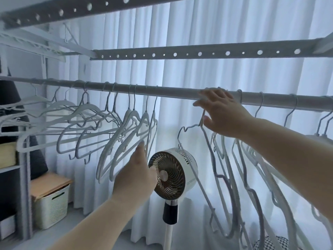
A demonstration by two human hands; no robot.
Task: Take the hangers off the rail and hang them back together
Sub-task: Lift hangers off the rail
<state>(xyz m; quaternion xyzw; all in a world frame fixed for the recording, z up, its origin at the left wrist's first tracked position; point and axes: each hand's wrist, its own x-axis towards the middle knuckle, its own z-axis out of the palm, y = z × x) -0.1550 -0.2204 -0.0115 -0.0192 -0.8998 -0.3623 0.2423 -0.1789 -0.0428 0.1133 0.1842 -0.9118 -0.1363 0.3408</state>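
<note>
Touching white plastic hangers (129,114) hung on long grey metal rail (162,90) w/ straight, open L hand (137,170), resting spread R hand (223,112) on rail at thin grey wire hanger (202,118) hook, grip can't tell.

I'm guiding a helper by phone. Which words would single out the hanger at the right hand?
Follow the long rail to the gap straight above the standing fan. One thin grey hanger hangs there alone, hook hidden under the right hand. Unlike the bunch on its left and the bunch on its right, it is tilted, its lower bar slanting down past the fan.
</note>
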